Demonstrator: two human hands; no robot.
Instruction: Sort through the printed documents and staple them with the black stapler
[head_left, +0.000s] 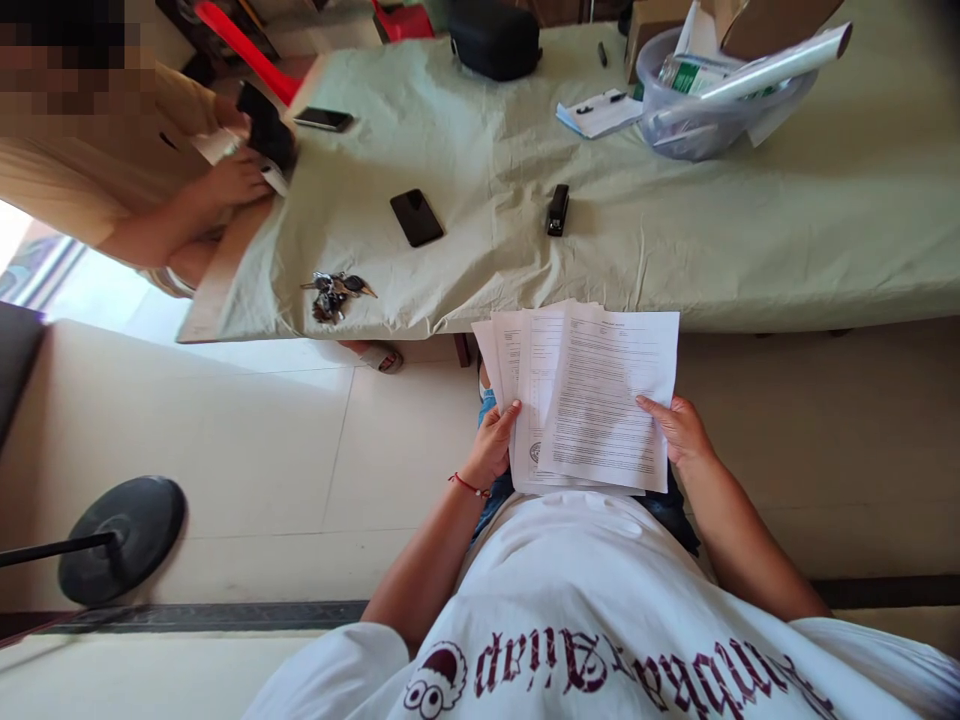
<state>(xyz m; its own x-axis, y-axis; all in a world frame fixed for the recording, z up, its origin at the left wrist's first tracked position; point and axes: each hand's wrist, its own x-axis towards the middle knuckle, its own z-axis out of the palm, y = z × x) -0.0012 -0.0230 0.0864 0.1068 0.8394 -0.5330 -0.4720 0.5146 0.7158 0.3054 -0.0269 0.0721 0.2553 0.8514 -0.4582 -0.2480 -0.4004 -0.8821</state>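
A single view from a camera worn on a person's head, looking forward and down. The wearer's white shirt spreads along the bottom, nearest the lens. The hands show a little farther off, below mid-height. Beyond them, the table stretches across the upper part, seen from above, with floor visible below it.

The papers are white with rows of dark print; the cloth is plain pale green. The stapler and far case are black. The near shirt is white with maroon lettering, the bracelet red, the floor pale beige.
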